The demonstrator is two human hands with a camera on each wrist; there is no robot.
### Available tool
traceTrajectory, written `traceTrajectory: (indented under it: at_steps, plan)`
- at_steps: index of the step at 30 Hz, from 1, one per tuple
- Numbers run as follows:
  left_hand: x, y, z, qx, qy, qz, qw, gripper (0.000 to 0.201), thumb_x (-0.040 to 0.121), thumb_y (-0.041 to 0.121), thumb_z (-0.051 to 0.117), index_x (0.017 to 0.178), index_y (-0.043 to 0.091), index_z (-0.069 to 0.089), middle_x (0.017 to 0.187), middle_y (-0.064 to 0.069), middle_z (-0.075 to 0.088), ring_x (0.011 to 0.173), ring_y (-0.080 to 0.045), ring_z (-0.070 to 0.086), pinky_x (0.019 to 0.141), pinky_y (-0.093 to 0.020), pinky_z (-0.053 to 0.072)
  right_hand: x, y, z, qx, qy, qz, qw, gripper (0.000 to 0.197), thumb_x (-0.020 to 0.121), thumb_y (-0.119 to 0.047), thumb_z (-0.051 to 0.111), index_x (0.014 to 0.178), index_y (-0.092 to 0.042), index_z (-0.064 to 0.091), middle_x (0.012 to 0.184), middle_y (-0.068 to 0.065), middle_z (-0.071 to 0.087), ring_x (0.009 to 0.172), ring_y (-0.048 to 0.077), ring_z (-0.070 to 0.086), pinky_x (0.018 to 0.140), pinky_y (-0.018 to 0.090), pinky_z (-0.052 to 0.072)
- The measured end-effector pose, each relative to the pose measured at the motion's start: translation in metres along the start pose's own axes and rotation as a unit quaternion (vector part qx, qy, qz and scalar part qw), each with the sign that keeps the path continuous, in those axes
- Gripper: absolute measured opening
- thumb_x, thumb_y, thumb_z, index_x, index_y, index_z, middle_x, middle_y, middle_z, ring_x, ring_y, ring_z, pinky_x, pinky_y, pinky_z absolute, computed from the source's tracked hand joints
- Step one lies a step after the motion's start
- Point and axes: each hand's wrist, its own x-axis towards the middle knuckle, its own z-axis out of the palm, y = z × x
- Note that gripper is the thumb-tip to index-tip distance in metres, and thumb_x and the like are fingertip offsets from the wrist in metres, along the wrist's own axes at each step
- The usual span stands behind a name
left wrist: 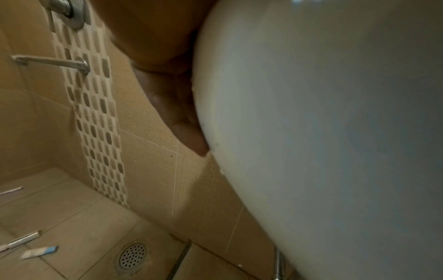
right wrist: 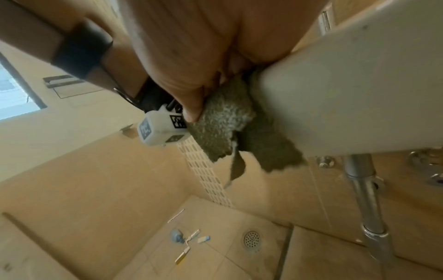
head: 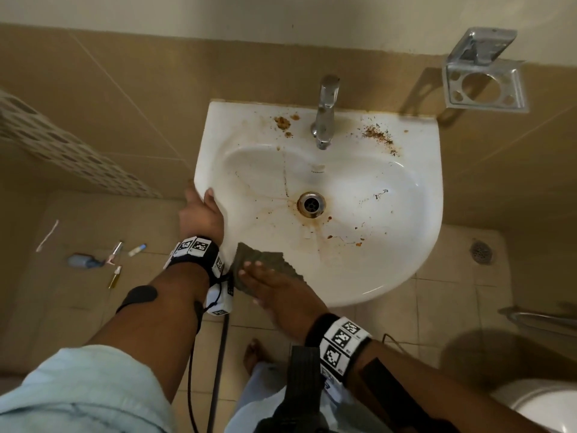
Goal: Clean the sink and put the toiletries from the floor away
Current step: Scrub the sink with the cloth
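Sink (head: 390,264) was found wall-mounted below a chrome tap (head: 326,110), white, and far from clean. Brown crumbs were noted on the ledge either side of the tap, rust-coloured streaks around the drain (head: 311,204), and dark specks across the bowl. Cleaning was judged barely begun; only the near left rim was being worked.

Right hand (head: 274,292) was laid flat, fingers straight, pressing a dark green scouring pad (head: 265,260) against the near left rim. In the right wrist view the pad (right wrist: 223,128) was seen folded over the rim edge, thumb pressed against its underside, ragged ends hanging below. Left hand (head: 203,214) was hooked over the left rim, thumb on top, apparently for bracing; the left wrist view showed its fingers (left wrist: 182,121) lying against the outside of the basin (left wrist: 311,132).

Toiletries (head: 103,260) were left on the tiled floor, well left of the sink: a toothbrush (head: 46,235), a blue-grey bottle (head: 82,261), a small white tube with a blue cap (head: 137,250), a yellow vial (head: 115,276). None had been put away. A metal toothbrush holder (head: 485,85) was seen on the wall, nothing in it.

Only the head view showed the stains. Only the wrist views showed the floor drain (right wrist: 251,240) under the basin; the chrome waste pipe (right wrist: 366,189) showed plainly in the right one.
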Motion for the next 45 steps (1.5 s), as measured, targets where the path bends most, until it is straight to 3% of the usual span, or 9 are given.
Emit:
traceTrajectory:
  at_steps: [3, 6, 16, 22, 24, 32, 38, 42, 45]
  plan:
    - [-0.001, 0.001, -0.001, -0.006, -0.002, -0.002, 1.000, 0.053, 0.106, 0.040, 0.032, 0.153, 0.017, 0.026, 0.117, -0.028, 0.064, 0.102, -0.049, 0.061, 0.076, -0.042, 0.044, -0.031, 0.018, -0.004, 0.000, 0.010, -0.058, 0.998, 0.079, 0.082, 0.010, 0.065, 0.150, -0.023, 0.041, 0.160, -0.007, 0.025, 0.149, 0.019, 0.025, 0.120, 0.040, 0.023]
    - [0.000, 0.000, 0.000, -0.012, 0.000, 0.005, 1.000, 0.052, 0.105, 0.041, 0.032, 0.152, 0.019, 0.027, 0.116, -0.027, 0.065, 0.101, -0.049, 0.062, 0.074, -0.039, 0.042, -0.068, 0.045, -0.016, -0.051, -0.011, -0.092, 0.994, 0.080, 0.068, -0.020, 0.087, 0.140, -0.028, 0.053, 0.157, -0.008, 0.036, 0.149, 0.015, 0.026, 0.119, 0.042, 0.020]
    - [0.002, -0.002, 0.002, 0.009, 0.009, 0.018, 1.000, 0.052, 0.105, 0.043, 0.031, 0.152, 0.022, 0.026, 0.114, -0.026, 0.066, 0.100, -0.049, 0.063, 0.080, -0.045, 0.050, 0.021, -0.009, -0.005, -0.109, 0.030, -0.083, 0.990, 0.067, 0.062, -0.012, 0.088, 0.125, -0.025, 0.069, 0.142, -0.001, 0.058, 0.133, 0.022, 0.054, 0.110, 0.037, 0.035]
    - [0.003, -0.002, 0.001, -0.006, 0.010, 0.008, 1.000, 0.051, 0.104, 0.044, 0.031, 0.151, 0.023, 0.026, 0.113, -0.025, 0.066, 0.099, -0.048, 0.063, 0.080, -0.044, 0.049, -0.046, 0.042, 0.000, 0.002, 0.011, -0.122, 0.992, 0.060, 0.083, -0.011, 0.068, 0.141, -0.016, 0.054, 0.160, 0.001, 0.031, 0.153, 0.012, 0.009, 0.125, 0.030, 0.011]
    - [0.003, -0.003, 0.003, -0.005, 0.011, 0.016, 1.000, 0.051, 0.105, 0.044, 0.030, 0.151, 0.024, 0.025, 0.110, -0.024, 0.067, 0.096, -0.047, 0.065, 0.077, -0.041, 0.048, -0.060, 0.055, -0.006, 0.014, -0.043, -0.106, 0.993, 0.077, 0.077, -0.023, 0.080, 0.146, -0.025, 0.047, 0.165, -0.010, 0.020, 0.153, 0.008, 0.009, 0.125, 0.027, 0.007]
    - [0.005, -0.002, 0.004, 0.028, 0.014, 0.026, 0.999, 0.052, 0.105, 0.040, 0.033, 0.151, 0.017, 0.028, 0.114, -0.033, 0.063, 0.101, -0.053, 0.061, 0.085, -0.051, 0.049, 0.002, 0.003, -0.039, 0.097, -0.105, 0.042, 0.989, 0.058, 0.107, -0.019, 0.038, 0.159, -0.025, 0.013, 0.167, -0.003, 0.010, 0.153, 0.017, 0.009, 0.124, 0.036, 0.013]
    - [0.007, -0.006, 0.005, 0.027, 0.015, 0.037, 0.999, 0.050, 0.105, 0.039, 0.033, 0.147, 0.013, 0.031, 0.114, -0.035, 0.062, 0.100, -0.055, 0.060, 0.085, -0.052, 0.048, -0.109, 0.091, -0.127, -0.030, -0.075, 0.155, 0.985, 0.039, 0.105, -0.043, 0.034, 0.134, -0.030, 0.057, 0.138, -0.004, 0.058, 0.126, 0.013, 0.051, 0.115, 0.038, 0.038]
    - [0.007, -0.007, 0.004, 0.022, 0.009, 0.033, 0.999, 0.051, 0.104, 0.041, 0.032, 0.146, 0.011, 0.030, 0.112, -0.035, 0.062, 0.099, -0.054, 0.060, 0.085, -0.053, 0.049, -0.122, 0.172, -0.180, -0.205, -0.043, 0.224, 0.952, 0.059, 0.103, -0.054, 0.017, 0.139, -0.027, 0.054, 0.146, -0.004, 0.054, 0.143, 0.017, 0.037, 0.123, 0.037, 0.016]
    - [0.004, -0.004, 0.001, 0.013, 0.002, 0.025, 1.000, 0.049, 0.104, 0.042, 0.032, 0.144, 0.013, 0.031, 0.112, -0.033, 0.063, 0.099, -0.053, 0.061, 0.083, -0.051, 0.048, -0.114, 0.141, -0.155, -0.214, -0.050, 0.227, 0.949, 0.068, 0.098, -0.069, 0.018, 0.128, -0.027, 0.061, 0.133, -0.004, 0.062, 0.128, 0.017, 0.051, 0.118, 0.045, 0.030]
